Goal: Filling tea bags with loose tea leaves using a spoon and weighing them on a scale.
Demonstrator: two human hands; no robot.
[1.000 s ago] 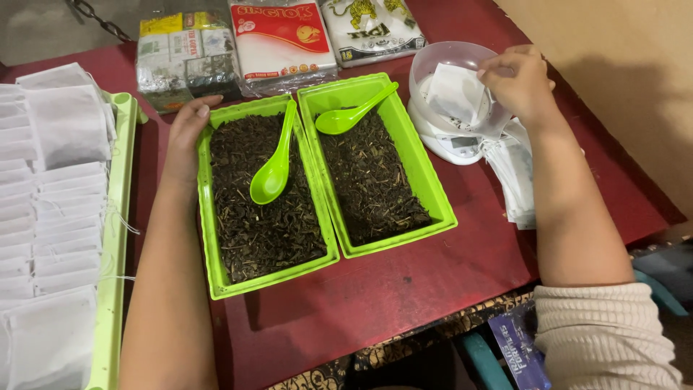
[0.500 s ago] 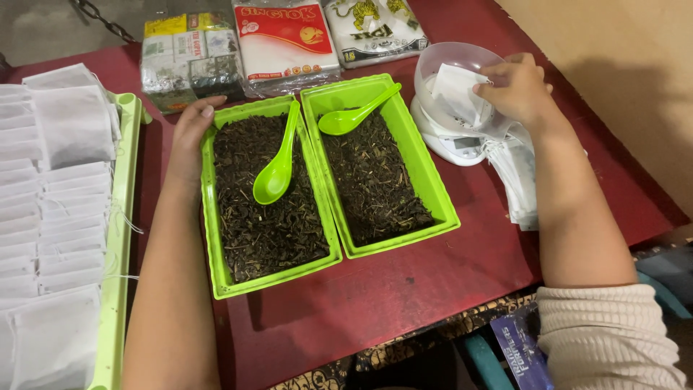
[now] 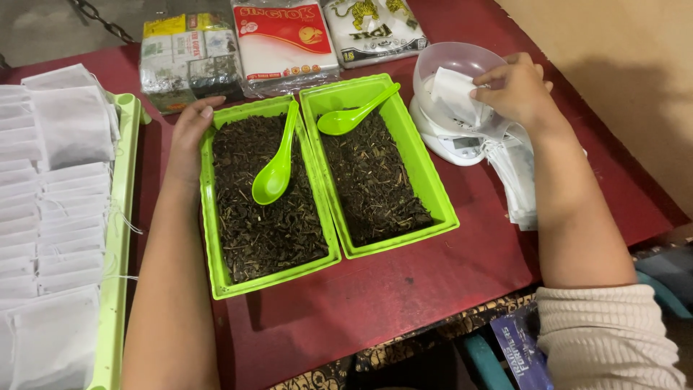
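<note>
While your right hand (image 3: 516,90) pinches a small white filter bag (image 3: 455,94) over the clear bowl (image 3: 440,61) of the white kitchen scale (image 3: 451,144), its fingers (image 3: 487,90) closed on the bag's upper edge, your left hand (image 3: 189,133) rests at the far corner of the left green tray (image 3: 216,274), fingers curled loosely over the rim and gripping nothing. Between your two sets of fingers lie both trays of dark loose tea, the right green tray (image 3: 433,195) nearest the scale, each with a green spoon (image 3: 278,166) resting untouched on the leaves. Outward of your left fingers, a long green tray (image 3: 115,238) carries rows of white bags (image 3: 68,209), judged to be finished ones. Below your right fingers a stack of flat bags (image 3: 516,180) lies on the red worktop (image 3: 404,289), so a good share of the work appears done and more remains.
</note>
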